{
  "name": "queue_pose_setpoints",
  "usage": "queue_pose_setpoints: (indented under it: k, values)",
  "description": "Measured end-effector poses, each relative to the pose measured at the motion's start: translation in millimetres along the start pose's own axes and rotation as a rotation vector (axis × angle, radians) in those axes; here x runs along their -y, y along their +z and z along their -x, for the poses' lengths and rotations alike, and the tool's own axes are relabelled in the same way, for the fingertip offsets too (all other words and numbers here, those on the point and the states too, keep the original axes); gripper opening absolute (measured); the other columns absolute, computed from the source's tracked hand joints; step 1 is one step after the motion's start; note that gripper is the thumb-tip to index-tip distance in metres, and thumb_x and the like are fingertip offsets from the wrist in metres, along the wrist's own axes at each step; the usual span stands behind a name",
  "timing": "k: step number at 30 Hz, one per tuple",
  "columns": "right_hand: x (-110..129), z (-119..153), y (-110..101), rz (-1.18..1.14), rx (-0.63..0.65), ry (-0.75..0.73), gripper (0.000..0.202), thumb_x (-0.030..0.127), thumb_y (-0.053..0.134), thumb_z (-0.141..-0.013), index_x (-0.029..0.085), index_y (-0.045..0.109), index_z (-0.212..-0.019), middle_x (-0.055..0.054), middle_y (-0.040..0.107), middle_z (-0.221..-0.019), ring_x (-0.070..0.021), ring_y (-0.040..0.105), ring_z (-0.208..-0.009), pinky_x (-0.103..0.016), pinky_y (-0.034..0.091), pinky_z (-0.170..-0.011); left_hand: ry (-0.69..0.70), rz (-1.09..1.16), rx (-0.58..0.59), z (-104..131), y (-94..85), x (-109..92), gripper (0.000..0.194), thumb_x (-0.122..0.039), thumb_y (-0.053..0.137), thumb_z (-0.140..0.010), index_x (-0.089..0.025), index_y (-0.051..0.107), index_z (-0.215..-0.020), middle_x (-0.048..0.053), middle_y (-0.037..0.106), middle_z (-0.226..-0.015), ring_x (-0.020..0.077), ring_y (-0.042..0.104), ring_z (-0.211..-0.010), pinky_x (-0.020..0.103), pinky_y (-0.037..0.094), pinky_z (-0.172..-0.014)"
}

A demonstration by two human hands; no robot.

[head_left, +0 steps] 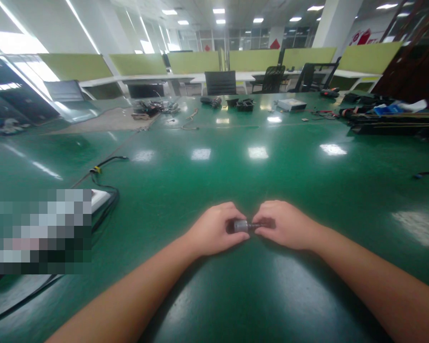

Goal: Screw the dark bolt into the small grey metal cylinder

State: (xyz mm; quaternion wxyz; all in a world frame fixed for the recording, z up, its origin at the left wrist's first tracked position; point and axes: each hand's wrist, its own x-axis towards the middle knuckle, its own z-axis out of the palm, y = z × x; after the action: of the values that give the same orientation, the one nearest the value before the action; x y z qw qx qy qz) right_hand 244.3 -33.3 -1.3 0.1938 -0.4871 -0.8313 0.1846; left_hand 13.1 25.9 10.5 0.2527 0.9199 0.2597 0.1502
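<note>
One grey cylinder (240, 226) with a thin shaft (253, 226) sits level between my left hand (212, 228), pinching its thick body, and my right hand (289, 225), pinching the shaft, seemingly to steady both ends over the green table (214, 178).

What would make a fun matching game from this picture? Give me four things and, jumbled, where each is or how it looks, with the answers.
Things:
1. The left hand
2. The right hand
3. The partition panels
4. The black cord

Places, colours and states:
A. Yellow-green, upright in the background
B. Fingers around a grey cylinder
C. Lying with a yellow piece on it
D. Fingertips pinching a thin dark rod

Right pairs: 1-B, 2-D, 3-A, 4-C.
</note>
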Motion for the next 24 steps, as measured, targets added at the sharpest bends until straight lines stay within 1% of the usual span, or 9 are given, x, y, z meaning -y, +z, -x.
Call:
queue_pose_setpoints:
  k: [6,15,24]
  values:
    - [2,1,-3,-0.005,0.008,0.024,0.008,0.024,0.071,-0.085,0.022,0.075,-0.092,-0.002,0.069,-0.084,-0.0170,0.061,-0.081,-0.031,0.042,-0.075,0.000,-0.001,0.004,0,-0.6,1,0.025,-0.035,0.077,-0.081,-0.018,0.074,-0.098,0.004,0.067,-0.087,0.0175,0.061,-0.078,0.026,0.044,-0.066]
    - [1,3,-5,-0.015,-0.002,0.065,0.006,0.022,0.073,-0.082,0.021,0.074,-0.087,0.000,0.067,-0.080,-0.0144,0.058,-0.073,-0.027,0.040,-0.068,-0.005,0.001,0.004,1,0.5,2,0.026,-0.034,0.078,-0.080,-0.018,0.074,-0.100,0.003,0.066,-0.087,0.0171,0.060,-0.078,0.026,0.043,-0.066]
    - [0,5,-11,-0.013,0.016,0.070,0.008,0.020,0.074,-0.080,0.021,0.075,-0.088,0.000,0.068,-0.080,-0.0140,0.059,-0.071,-0.027,0.041,-0.067,-0.006,-0.010,0.005,0,-1.1,0,0.024,-0.034,0.078,-0.080,-0.018,0.074,-0.098,0.003,0.065,-0.084,0.0168,0.060,-0.076,0.025,0.042,-0.064]
